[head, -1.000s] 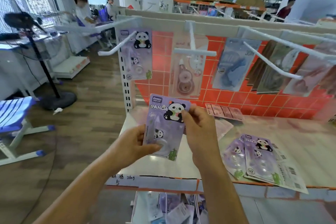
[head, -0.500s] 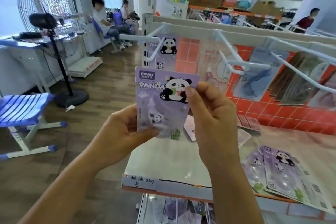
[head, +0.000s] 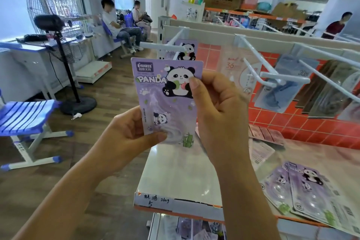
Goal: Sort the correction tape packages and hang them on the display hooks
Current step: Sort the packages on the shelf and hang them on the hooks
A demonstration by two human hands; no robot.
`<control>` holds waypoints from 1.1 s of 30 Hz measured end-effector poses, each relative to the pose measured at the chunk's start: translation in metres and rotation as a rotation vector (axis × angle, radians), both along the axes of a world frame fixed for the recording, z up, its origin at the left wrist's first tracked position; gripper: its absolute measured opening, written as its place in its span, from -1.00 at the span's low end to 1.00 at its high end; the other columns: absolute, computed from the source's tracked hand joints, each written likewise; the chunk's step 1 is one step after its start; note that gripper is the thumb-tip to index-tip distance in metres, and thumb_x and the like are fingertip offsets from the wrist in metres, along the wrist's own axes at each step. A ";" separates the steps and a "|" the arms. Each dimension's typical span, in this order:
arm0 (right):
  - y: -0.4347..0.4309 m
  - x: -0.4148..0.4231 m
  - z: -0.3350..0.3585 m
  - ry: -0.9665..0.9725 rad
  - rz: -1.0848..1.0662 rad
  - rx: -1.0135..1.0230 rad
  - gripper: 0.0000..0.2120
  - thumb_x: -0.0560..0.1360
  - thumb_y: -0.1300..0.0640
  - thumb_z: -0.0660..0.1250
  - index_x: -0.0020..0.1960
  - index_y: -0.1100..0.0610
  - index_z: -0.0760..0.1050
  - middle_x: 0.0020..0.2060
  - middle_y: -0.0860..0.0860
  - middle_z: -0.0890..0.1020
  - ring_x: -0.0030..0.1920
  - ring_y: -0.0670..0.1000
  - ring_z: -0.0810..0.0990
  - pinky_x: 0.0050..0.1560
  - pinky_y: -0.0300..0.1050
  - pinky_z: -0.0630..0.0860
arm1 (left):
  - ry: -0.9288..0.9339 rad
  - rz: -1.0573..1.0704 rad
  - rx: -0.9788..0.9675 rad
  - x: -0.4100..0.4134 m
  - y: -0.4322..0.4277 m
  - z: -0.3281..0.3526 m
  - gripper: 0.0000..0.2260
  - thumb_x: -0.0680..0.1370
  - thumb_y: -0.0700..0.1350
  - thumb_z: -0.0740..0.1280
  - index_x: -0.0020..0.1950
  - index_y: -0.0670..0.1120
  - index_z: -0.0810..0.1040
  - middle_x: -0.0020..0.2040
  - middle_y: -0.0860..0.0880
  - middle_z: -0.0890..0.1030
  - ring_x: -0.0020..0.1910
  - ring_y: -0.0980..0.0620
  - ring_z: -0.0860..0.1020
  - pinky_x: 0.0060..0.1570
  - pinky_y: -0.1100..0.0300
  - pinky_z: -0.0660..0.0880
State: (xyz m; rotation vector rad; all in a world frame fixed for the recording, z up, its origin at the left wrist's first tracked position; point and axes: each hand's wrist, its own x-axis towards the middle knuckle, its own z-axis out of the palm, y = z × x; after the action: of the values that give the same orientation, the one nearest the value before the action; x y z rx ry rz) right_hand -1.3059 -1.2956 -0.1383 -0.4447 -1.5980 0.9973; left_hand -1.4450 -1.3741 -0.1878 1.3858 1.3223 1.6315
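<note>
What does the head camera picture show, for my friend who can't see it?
The left hand and right hand hold a purple panda package up before white hooks. A second package hangs on one hook; spare packages lie on the shelf.

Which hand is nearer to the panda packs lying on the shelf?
Right. The right hand is up and left of the lying packs; the left hand is further left, across the held pack.

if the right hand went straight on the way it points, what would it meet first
Probably the white hook carrying the hung panda pack, just beyond the held pack; depth is unclear.
</note>
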 end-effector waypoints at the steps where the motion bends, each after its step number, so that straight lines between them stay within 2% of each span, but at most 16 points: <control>1: 0.001 -0.001 0.000 -0.001 -0.007 0.005 -0.90 0.53 0.21 0.31 -0.05 0.09 0.59 -0.23 -0.08 0.68 -0.22 -0.17 0.64 -0.20 -0.31 0.54 | -0.001 -0.012 0.011 -0.001 0.001 0.000 -0.74 0.32 -0.11 0.55 -0.03 0.05 0.64 -0.06 -0.04 0.71 -0.07 0.03 0.67 -0.09 0.29 0.57; 4: 0.001 -0.002 -0.001 0.005 -0.014 0.025 -0.91 0.53 0.22 0.31 -0.07 0.10 0.58 -0.25 -0.11 0.67 -0.24 -0.20 0.63 -0.21 -0.35 0.52 | 0.012 -0.042 0.016 -0.005 0.002 -0.001 -0.62 0.27 0.09 0.55 0.02 0.03 0.62 -0.03 -0.06 0.70 -0.04 -0.02 0.67 -0.05 0.24 0.58; 7: 0.001 -0.002 -0.001 0.032 -0.002 0.024 -0.92 0.50 0.19 0.30 -0.09 0.09 0.58 -0.28 -0.13 0.67 -0.24 -0.20 0.63 -0.23 -0.37 0.51 | 0.021 -0.036 0.019 -0.007 0.004 -0.002 -0.65 0.25 0.04 0.55 0.00 0.03 0.63 -0.05 -0.06 0.70 -0.05 -0.01 0.67 -0.05 0.23 0.58; 10: 0.000 -0.004 -0.003 0.029 -0.016 0.038 -0.91 0.49 0.15 0.29 -0.11 0.06 0.57 -0.29 -0.09 0.67 -0.27 -0.15 0.63 -0.26 -0.33 0.53 | 0.020 -0.046 0.031 -0.008 0.005 -0.003 -0.65 0.24 0.08 0.56 -0.02 0.07 0.64 -0.06 -0.06 0.70 -0.06 -0.01 0.67 -0.06 0.23 0.59; 15: 0.001 -0.005 -0.008 0.038 0.007 0.021 -0.91 0.49 0.15 0.28 -0.13 0.06 0.57 -0.27 -0.06 0.68 -0.27 -0.14 0.63 -0.25 -0.34 0.53 | 0.031 -0.025 0.001 -0.011 0.006 -0.006 -0.76 0.29 -0.08 0.49 -0.06 0.00 0.62 -0.08 -0.08 0.70 -0.10 -0.02 0.67 -0.10 0.24 0.59; 18: 0.005 -0.006 -0.009 0.041 -0.001 0.031 -0.90 0.49 0.16 0.28 -0.13 0.05 0.57 -0.28 -0.08 0.67 -0.27 -0.15 0.63 -0.25 -0.36 0.51 | 0.044 -0.020 -0.030 -0.013 0.010 -0.007 -0.77 0.35 -0.22 0.46 -0.02 -0.09 0.60 -0.09 -0.07 0.70 -0.12 0.00 0.67 -0.12 0.26 0.58; 23: 0.016 -0.012 -0.010 0.000 -0.075 0.026 -0.87 0.50 0.17 0.30 -0.16 -0.03 0.55 -0.32 -0.12 0.66 -0.27 -0.13 0.64 -0.27 -0.34 0.53 | 0.028 -0.026 -0.081 -0.013 0.018 -0.009 -0.73 0.39 -0.16 0.53 0.03 -0.13 0.56 -0.10 -0.09 0.69 -0.14 0.06 0.65 -0.15 0.25 0.58; 25: 0.025 -0.018 -0.009 -0.045 -0.123 0.021 -0.83 0.53 0.21 0.31 -0.15 -0.04 0.55 -0.31 -0.15 0.65 -0.26 -0.16 0.63 -0.27 -0.38 0.52 | 0.065 -0.012 -0.089 -0.014 0.025 -0.008 -0.77 0.44 -0.18 0.47 0.06 -0.14 0.55 -0.07 -0.09 0.68 -0.15 0.09 0.63 -0.16 0.26 0.57; 27: 0.040 -0.026 -0.009 -0.100 -0.175 0.015 -0.87 0.53 0.20 0.31 -0.12 0.00 0.55 -0.28 -0.14 0.63 -0.27 -0.18 0.60 -0.26 -0.39 0.50 | 0.082 0.021 -0.096 -0.017 0.036 -0.007 -0.83 0.49 -0.23 0.38 0.08 -0.14 0.55 -0.07 -0.01 0.70 -0.13 0.11 0.65 -0.16 0.30 0.55; 29: 0.056 -0.035 -0.009 -0.166 -0.231 0.020 -0.92 0.54 0.16 0.31 -0.07 0.06 0.57 -0.28 -0.13 0.62 -0.31 -0.19 0.56 -0.28 -0.38 0.48 | 0.118 0.074 -0.117 -0.023 0.052 -0.005 -0.85 0.53 -0.21 0.34 0.09 -0.12 0.56 -0.03 -0.04 0.70 -0.08 0.03 0.65 -0.08 0.20 0.58; 31: 0.076 -0.045 -0.009 -0.211 -0.282 0.025 -0.90 0.54 0.15 0.30 -0.01 0.13 0.58 -0.29 -0.14 0.58 -0.34 -0.23 0.51 -0.31 -0.44 0.42 | 0.196 0.124 -0.138 -0.033 0.072 -0.008 -0.88 0.54 -0.14 0.35 0.06 -0.09 0.56 -0.03 -0.10 0.68 -0.07 -0.07 0.64 -0.02 0.03 0.56; 33: 0.095 -0.056 -0.006 -0.267 -0.333 0.023 -0.86 0.56 0.14 0.28 0.04 0.16 0.58 -0.23 -0.11 0.59 -0.31 -0.22 0.49 -0.32 -0.47 0.39 | 0.272 0.169 -0.162 -0.043 0.095 -0.009 -0.82 0.55 -0.03 0.35 0.05 -0.11 0.54 -0.01 -0.17 0.65 -0.01 -0.18 0.61 0.06 -0.14 0.54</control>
State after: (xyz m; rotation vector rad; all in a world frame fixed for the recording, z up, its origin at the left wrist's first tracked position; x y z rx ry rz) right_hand -1.3617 -1.2004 -0.1445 -0.8259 -1.6981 0.6856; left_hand -1.4885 -1.2787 -0.1972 1.4675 1.7302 1.4398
